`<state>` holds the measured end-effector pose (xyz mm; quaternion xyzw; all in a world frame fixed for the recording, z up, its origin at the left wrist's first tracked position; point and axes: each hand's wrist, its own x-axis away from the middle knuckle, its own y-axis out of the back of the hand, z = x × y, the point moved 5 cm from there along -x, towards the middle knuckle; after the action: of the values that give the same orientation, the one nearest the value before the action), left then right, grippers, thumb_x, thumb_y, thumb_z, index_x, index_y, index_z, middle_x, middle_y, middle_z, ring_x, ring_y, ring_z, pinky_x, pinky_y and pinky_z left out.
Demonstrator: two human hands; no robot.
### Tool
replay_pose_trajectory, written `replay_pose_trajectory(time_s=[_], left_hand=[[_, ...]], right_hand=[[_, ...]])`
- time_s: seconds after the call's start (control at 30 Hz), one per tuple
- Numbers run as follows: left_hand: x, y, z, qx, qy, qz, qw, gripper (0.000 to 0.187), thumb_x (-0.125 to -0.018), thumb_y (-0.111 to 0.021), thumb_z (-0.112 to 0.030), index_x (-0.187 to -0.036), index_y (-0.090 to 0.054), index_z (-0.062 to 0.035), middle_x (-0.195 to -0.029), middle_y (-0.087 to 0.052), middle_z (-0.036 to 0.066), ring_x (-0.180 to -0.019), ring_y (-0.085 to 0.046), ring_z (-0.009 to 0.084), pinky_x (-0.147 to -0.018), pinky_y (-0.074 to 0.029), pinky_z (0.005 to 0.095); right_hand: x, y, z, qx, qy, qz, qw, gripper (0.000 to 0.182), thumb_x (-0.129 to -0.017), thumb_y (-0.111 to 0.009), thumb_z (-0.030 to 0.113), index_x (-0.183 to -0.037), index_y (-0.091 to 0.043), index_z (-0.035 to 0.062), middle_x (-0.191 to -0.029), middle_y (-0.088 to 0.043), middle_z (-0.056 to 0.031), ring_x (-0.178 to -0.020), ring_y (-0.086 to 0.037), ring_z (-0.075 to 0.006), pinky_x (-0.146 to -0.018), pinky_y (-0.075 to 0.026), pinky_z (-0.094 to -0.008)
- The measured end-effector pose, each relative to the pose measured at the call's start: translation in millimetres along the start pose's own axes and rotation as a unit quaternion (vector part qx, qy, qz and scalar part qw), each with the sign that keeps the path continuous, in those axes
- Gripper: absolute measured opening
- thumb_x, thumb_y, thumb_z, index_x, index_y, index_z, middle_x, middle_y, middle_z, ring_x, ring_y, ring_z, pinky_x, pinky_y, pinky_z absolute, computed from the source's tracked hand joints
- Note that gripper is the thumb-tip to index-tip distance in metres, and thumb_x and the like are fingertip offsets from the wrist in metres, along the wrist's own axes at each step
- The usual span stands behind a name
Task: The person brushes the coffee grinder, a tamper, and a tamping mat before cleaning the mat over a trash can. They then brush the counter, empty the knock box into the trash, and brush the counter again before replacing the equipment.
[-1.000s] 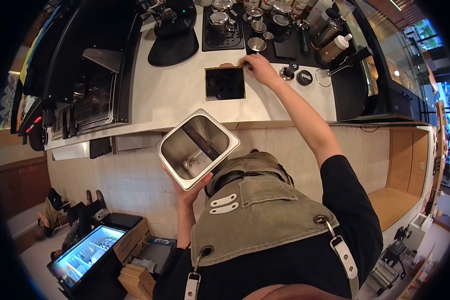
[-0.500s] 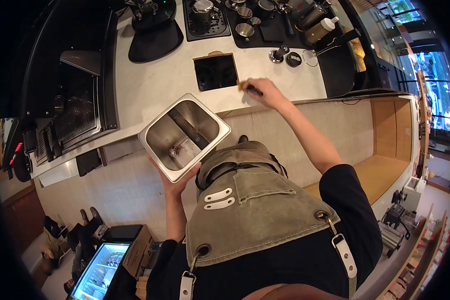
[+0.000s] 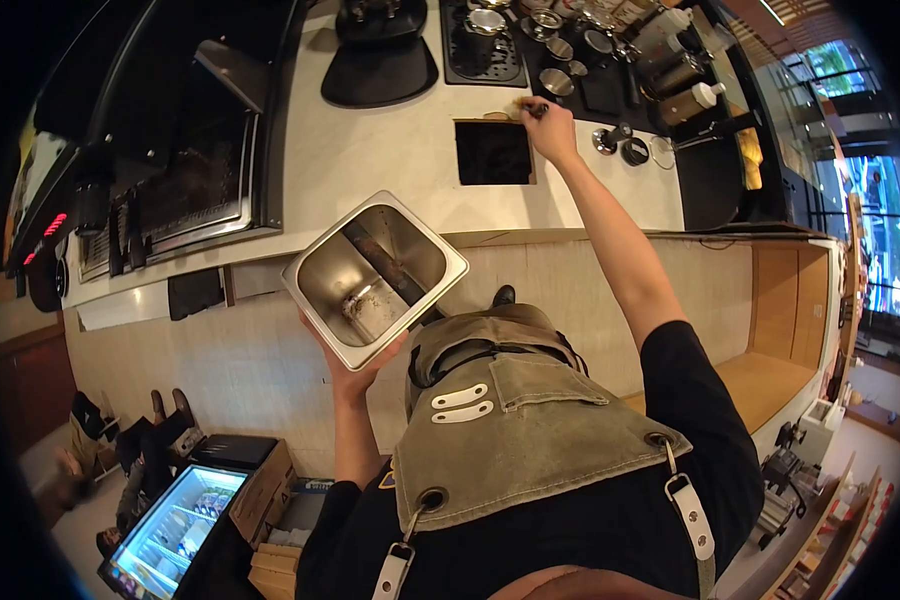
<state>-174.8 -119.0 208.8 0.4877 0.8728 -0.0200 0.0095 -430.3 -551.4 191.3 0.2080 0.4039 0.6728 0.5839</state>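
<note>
My left hand (image 3: pixel 355 368) grips a steel knock box (image 3: pixel 315 290) from below and holds it tilted in front of the counter. A dark bar (image 3: pixel 382 262) spans the box, and dark specks lie on its bottom. My right hand (image 3: pixel 553 132) is closed around a small brush (image 3: pixel 523 105) with a dark handle and tan bristles. The bristles are at the counter surface, by the far right corner of a square cutout (image 3: pixel 494 153). Brownish residue shows along the cutout's far edge.
Behind the cutout are a black drip tray (image 3: pixel 484 68) and a dark mat with metal cups (image 3: pixel 557 82). A tamper (image 3: pixel 607 140) stands to the right. A black grinder tray (image 3: pixel 380 75) is at the left. Two people (image 3: pixel 150 440) are seated at lower left.
My right hand has moved the brush from the cutout's right side to its far edge. The view has shifted, and my left hand still holds the knock box.
</note>
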Motion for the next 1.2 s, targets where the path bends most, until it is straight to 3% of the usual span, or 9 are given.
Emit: replay_pose_trajectory(time_s=[0.13,0.27,0.4,0.73,0.93,1.0,1.07,1.13,1.2], left_hand=[[22.6,22.0,-5.4,-0.014,0.035,-0.059,0.998,0.132,-0.060,-0.101,-0.021,-0.156,-0.011,-0.0096,-0.147,-0.035,0.013,-0.132,-0.046,0.0273,-0.107,-0.047,0.0421],[39.6,39.4,-3.9,-0.033,0.058,-0.080,0.995,0.114,-0.063,-0.100,-0.017,-0.150,-0.028,-0.0052,-0.139,-0.048,0.012,-0.123,-0.055,0.0254,-0.103,-0.052,0.0398],[40.4,43.1,-11.8,-0.040,0.053,-0.119,0.991,0.096,-0.062,-0.097,-0.010,-0.146,-0.050,-0.0057,-0.136,-0.057,0.006,-0.124,-0.057,0.0233,-0.107,-0.049,0.0384],[31.6,39.1,5.4,-0.019,0.051,-0.038,0.998,0.106,-0.066,-0.096,-0.008,-0.150,-0.031,-0.0036,-0.136,-0.051,0.012,-0.119,-0.059,0.0252,-0.096,-0.058,0.0374],[21.7,24.2,-3.8,0.002,0.007,-0.033,0.999,0.120,-0.066,-0.097,-0.011,-0.153,-0.015,-0.0076,-0.142,-0.040,0.014,-0.126,-0.052,0.0262,-0.102,-0.054,0.0399],[20.9,21.4,-4.1,0.017,0.010,-0.028,0.999,0.123,-0.065,-0.098,-0.012,-0.154,-0.013,-0.0080,-0.143,-0.038,0.014,-0.127,-0.051,0.0261,-0.103,-0.053,0.0399],[23.7,19.4,-1.4,0.032,0.027,-0.021,0.999,0.125,-0.065,-0.098,-0.013,-0.155,-0.011,-0.0082,-0.144,-0.037,0.013,-0.128,-0.050,0.0260,-0.104,-0.052,0.0399],[25.3,16.5,-2.4,0.042,0.031,-0.022,0.998,0.127,-0.065,-0.098,-0.014,-0.156,-0.009,-0.0081,-0.144,-0.037,0.013,-0.129,-0.049,0.0261,-0.104,-0.051,0.0402],[24.7,17.5,-5.3,0.041,0.019,-0.023,0.999,0.129,-0.065,-0.098,-0.015,-0.157,-0.007,-0.0079,-0.145,-0.037,0.014,-0.129,-0.049,0.0264,-0.106,-0.050,0.0408]], right_hand=[[-36.3,-47.2,15.2,0.088,-0.052,0.056,0.993,0.027,-0.085,-0.074,0.028,-0.103,-0.080,0.0091,-0.098,-0.076,-0.0202,-0.098,-0.072,-0.0389,-0.088,-0.056,-0.0475],[-48.3,-90.2,48.6,-0.012,0.051,0.155,0.987,0.030,-0.080,-0.077,0.024,-0.106,-0.081,0.0096,-0.099,-0.077,-0.0208,-0.097,-0.073,-0.0390,-0.088,-0.057,-0.0432],[-51.9,-113.5,62.3,-0.024,0.129,0.263,0.956,0.031,-0.077,-0.077,0.016,-0.106,-0.081,0.0080,-0.096,-0.079,-0.0121,-0.089,-0.075,-0.0234,-0.083,-0.056,-0.0338],[30.6,-75.0,105.5,-0.025,0.110,0.411,0.905,0.029,-0.069,-0.082,0.007,-0.098,-0.081,0.0046,-0.093,-0.079,-0.0058,-0.084,-0.072,-0.0176,-0.083,-0.055,-0.0305],[77.7,-68.1,79.3,-0.038,0.113,0.414,0.903,0.022,-0.069,-0.078,0.006,-0.091,-0.081,0.0085,-0.093,-0.080,-0.0085,-0.087,-0.075,-0.0261,-0.083,-0.058,-0.0354],[90.8,-48.2,72.9,-0.036,0.126,0.423,0.897,0.028,-0.070,-0.077,0.004,-0.098,-0.081,0.0052,-0.088,-0.079,-0.0096,-0.077,-0.072,-0.0185,-0.076,-0.057,-0.0304],[97.1,-28.9,54.7,0.013,0.132,0.435,0.890,0.026,-0.069,-0.080,0.009,-0.095,-0.080,0.0058,-0.088,-0.078,-0.0117,-0.078,-0.073,-0.0247,-0.076,-0.057,-0.0343],[92.8,-3.3,23.5,0.318,0.196,0.359,0.855,0.019,-0.067,-0.086,0.016,-0.082,-0.077,0.0086,-0.084,-0.076,-0.0167,-0.086,-0.075,-0.0322,-0.077,-0.059,-0.0409],[81.1,22.6,-7.9,0.428,0.064,0.525,0.733,0.022,-0.067,-0.087,0.016,-0.088,-0.080,0.0122,-0.087,-0.078,-0.0132,-0.088,-0.076,-0.0263,-0.076,-0.058,-0.0388]])
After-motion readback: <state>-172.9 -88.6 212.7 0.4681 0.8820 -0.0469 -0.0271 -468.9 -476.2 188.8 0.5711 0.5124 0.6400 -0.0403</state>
